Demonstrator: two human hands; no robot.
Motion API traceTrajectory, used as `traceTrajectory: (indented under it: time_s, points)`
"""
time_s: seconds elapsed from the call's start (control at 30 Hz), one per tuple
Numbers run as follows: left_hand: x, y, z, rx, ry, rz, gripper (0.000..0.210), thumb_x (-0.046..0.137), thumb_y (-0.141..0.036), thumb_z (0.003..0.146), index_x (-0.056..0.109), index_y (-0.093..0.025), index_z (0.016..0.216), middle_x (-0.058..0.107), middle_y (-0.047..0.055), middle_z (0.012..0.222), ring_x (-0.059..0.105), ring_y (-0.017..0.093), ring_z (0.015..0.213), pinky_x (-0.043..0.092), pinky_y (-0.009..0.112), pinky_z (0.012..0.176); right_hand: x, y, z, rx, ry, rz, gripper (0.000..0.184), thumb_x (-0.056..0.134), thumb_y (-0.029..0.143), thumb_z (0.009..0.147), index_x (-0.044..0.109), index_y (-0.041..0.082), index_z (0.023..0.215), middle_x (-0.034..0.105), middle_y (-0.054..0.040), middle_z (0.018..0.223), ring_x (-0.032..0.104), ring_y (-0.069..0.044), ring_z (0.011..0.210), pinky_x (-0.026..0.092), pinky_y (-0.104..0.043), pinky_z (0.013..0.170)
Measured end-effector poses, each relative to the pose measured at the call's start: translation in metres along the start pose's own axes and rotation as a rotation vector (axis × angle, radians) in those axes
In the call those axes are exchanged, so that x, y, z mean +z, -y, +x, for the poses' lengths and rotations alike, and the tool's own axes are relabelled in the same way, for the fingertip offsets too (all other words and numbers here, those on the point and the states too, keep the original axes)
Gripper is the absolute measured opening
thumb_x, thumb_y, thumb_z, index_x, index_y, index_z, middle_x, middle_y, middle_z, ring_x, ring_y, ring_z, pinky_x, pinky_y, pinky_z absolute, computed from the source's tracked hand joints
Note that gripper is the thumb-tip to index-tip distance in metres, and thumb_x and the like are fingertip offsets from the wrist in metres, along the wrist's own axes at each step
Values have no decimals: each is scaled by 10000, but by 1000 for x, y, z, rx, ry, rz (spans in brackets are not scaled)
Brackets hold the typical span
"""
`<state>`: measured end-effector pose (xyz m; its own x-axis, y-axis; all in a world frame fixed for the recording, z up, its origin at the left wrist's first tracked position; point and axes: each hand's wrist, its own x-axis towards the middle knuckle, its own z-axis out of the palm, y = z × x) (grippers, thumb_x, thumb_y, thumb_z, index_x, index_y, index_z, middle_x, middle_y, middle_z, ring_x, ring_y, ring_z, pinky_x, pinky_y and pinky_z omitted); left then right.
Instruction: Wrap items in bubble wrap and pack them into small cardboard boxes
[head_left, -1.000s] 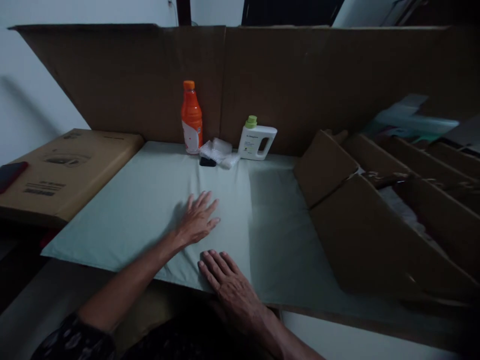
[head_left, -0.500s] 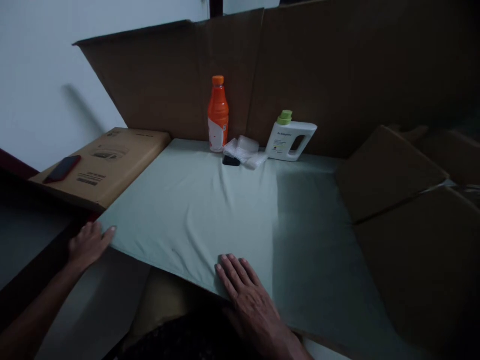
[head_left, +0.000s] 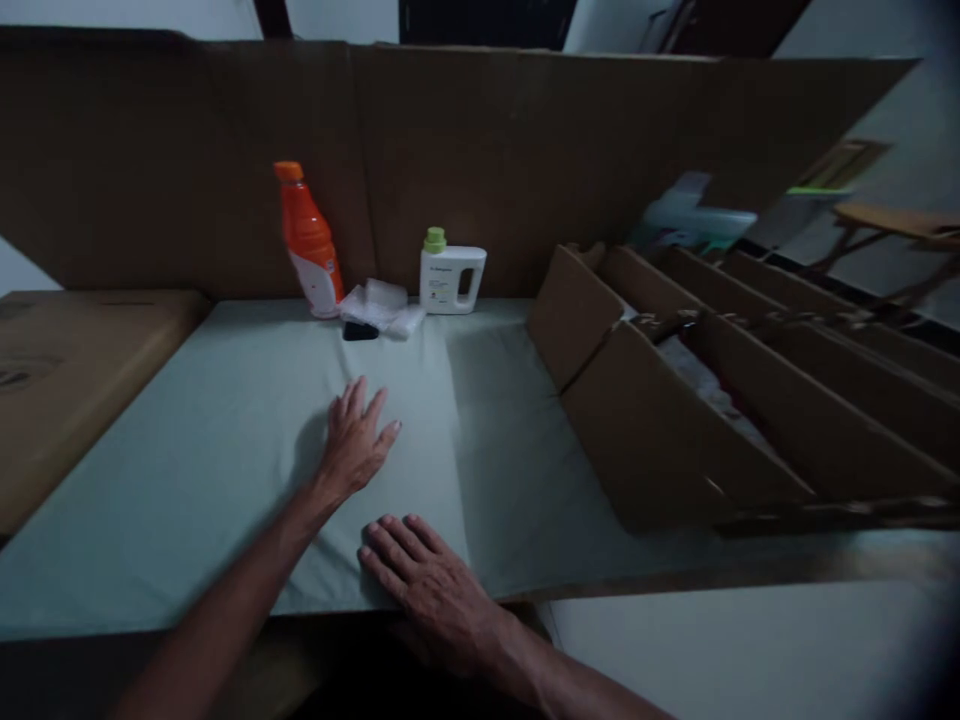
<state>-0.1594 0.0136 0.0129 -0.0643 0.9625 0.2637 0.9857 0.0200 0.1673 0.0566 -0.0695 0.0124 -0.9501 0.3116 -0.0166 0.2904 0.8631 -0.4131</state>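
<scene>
Fingers of the left hand (head_left: 351, 450) are lying partly spread, thumb apart, over the pale green cloth (head_left: 202, 440); whether the palm is touching, I can't tell. Right hand (head_left: 442, 595) is resting flat at the cloth's near edge, fingers close together, unclenched. Cloth is creasing between the hands. Farther out, crumpled clear wrap (head_left: 386, 302) is lying between an orange bottle (head_left: 307, 245) and a green-capped white jug (head_left: 442, 287). A divided cardboard box (head_left: 637, 430) is standing to the right.
</scene>
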Motion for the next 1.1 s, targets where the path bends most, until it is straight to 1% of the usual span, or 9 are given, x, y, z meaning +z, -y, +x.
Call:
traceTrajectory:
  time_s: [0.13, 0.37, 0.47, 0.57, 0.63, 0.73, 0.8, 0.97, 1.1]
  points:
    - [25, -37, 11, 132, 113, 29, 537, 388, -396, 1006, 514, -145, 1464, 424, 188, 1578, 346, 340, 1490, 276, 537, 1201, -8, 5, -7, -34, -66, -77, 716, 563, 418, 975, 306, 127, 1577, 284, -130, 1657, 212, -251, 1542, 96, -418, 1282]
    - [41, -28, -2, 239, 51, 197, 547, 381, -407, 1002, 535, -147, 1458, 479, 169, 1545, 395, 360, 1450, 275, 536, 1179, -4, -3, -17, -67, -121, -235, 487, 475, 412, 1034, 484, 175, 1460, 391, -86, 1609, 298, -216, 1498, 268, -386, 1214]
    - [41, -30, -2, 225, 49, 202, 542, 377, -403, 996, 548, -158, 1447, 489, 159, 1540, 399, 353, 1449, 276, 532, 1177, -32, -4, -47, -57, -33, -94, 362, 453, 331, 1052, 580, 198, 1364, 545, -52, 1496, 424, -180, 1426, 352, -339, 1156]
    - [43, -30, -1, 217, 49, 198, 546, 371, -412, 986, 564, -161, 1430, 499, 159, 1531, 408, 351, 1441, 278, 536, 1174, -93, 7, -102, 84, 19, 234, 325, 503, 332, 1031, 630, 249, 1318, 734, -13, 1206, 650, -126, 1156, 468, -244, 1013]
    - [45, -28, -1, 222, 49, 195, 554, 366, -419, 984, 571, -153, 1423, 505, 165, 1525, 413, 355, 1435, 283, 539, 1168, -144, 15, -141, 308, -222, 313, 292, 555, 361, 1003, 675, 289, 1259, 763, -7, 1079, 703, -147, 1012, 531, -267, 899]
    - [46, -27, -1, 229, 51, 187, 558, 368, -425, 987, 574, -143, 1421, 502, 174, 1525, 411, 361, 1434, 286, 543, 1162, -215, 6, -180, 669, -907, 50, 239, 543, 379, 986, 736, 270, 1076, 747, -40, 859, 690, -171, 734, 545, -306, 676]
    - [45, -27, -2, 220, 56, 175, 548, 379, -422, 987, 575, -151, 1421, 498, 172, 1529, 410, 357, 1438, 284, 539, 1165, -248, -21, -186, 834, -1019, -178, 253, 592, 376, 932, 752, 195, 1003, 739, -62, 823, 665, -164, 703, 520, -291, 667]
    - [39, -32, 0, 184, 78, 106, 519, 425, -402, 980, 579, -162, 1414, 499, 170, 1529, 409, 341, 1447, 276, 535, 1180, -263, -102, -156, 1106, -71, -251, 236, 615, 178, 891, 747, 139, 1083, 761, -105, 950, 694, -189, 858, 460, -251, 735]
    - [34, -35, 1, 167, 93, 70, 517, 434, -395, 986, 562, -159, 1427, 487, 173, 1537, 400, 342, 1454, 278, 541, 1187, -244, -126, -141, 1156, 60, -313, 252, 557, 152, 930, 749, 150, 1094, 751, -172, 1070, 716, -252, 994, 468, -271, 752]
